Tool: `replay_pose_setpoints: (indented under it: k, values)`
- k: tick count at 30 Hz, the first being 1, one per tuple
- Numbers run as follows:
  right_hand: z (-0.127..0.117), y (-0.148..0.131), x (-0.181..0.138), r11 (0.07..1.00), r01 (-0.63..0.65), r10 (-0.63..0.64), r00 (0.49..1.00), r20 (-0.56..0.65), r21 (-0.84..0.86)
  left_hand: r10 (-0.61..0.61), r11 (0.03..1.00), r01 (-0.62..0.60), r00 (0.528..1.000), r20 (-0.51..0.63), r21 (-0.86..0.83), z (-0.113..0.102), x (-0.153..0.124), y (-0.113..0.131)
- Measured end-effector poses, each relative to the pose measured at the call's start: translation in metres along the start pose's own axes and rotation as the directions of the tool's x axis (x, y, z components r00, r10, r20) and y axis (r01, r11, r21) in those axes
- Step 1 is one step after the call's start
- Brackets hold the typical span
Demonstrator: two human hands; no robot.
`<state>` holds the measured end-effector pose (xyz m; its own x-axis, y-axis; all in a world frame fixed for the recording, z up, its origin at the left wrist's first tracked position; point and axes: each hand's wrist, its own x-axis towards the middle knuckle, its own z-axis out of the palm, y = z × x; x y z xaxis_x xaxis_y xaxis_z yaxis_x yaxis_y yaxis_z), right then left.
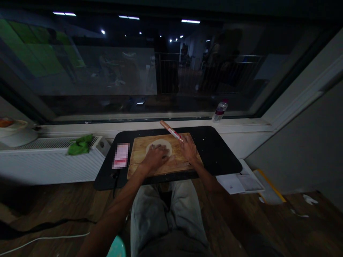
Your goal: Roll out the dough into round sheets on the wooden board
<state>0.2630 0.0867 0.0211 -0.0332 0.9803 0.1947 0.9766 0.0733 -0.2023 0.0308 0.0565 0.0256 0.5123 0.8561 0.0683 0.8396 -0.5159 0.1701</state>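
A thin, round, pale sheet of dough (pixel 168 144) lies on the wooden board (pixel 140 165). My left hand (pixel 157 155) rests on top of it with the fingers stretched out and covers its near part. To the right, my right hand (pixel 189 148) is closed around the near end of a wooden rolling pin (pixel 168 128), which bears a red and white label. The pin slants away to the far left, past the board's back edge. Its gripped end is hidden by my fingers.
The board sits on a black tabletop (pixel 219 153) with a blurred-out pink item (pixel 121 155) at its left. A water bottle (pixel 220 110) stands on the windowsill (pixel 249 123). Left are a radiator (pixel 66 167) and green cloth (pixel 80 144); a white box (pixel 241 182) lies low right.
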Motion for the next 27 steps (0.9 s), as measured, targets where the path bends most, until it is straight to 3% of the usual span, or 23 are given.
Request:
replay_pose_setpoints:
  k: [8,27]
  values:
    - [0.002,0.0,0.002,1.0,0.009,-0.008,1.0,-0.007,0.02,0.008,0.995,-0.017,0.996,-0.09,-0.101,0.011,-0.018,-0.007]
    - [0.0,-0.002,-0.001,1.0,0.01,-0.01,1.0,0.006,0.022,-0.101,0.988,0.079,0.979,-0.177,-0.13,0.025,-0.013,0.006]
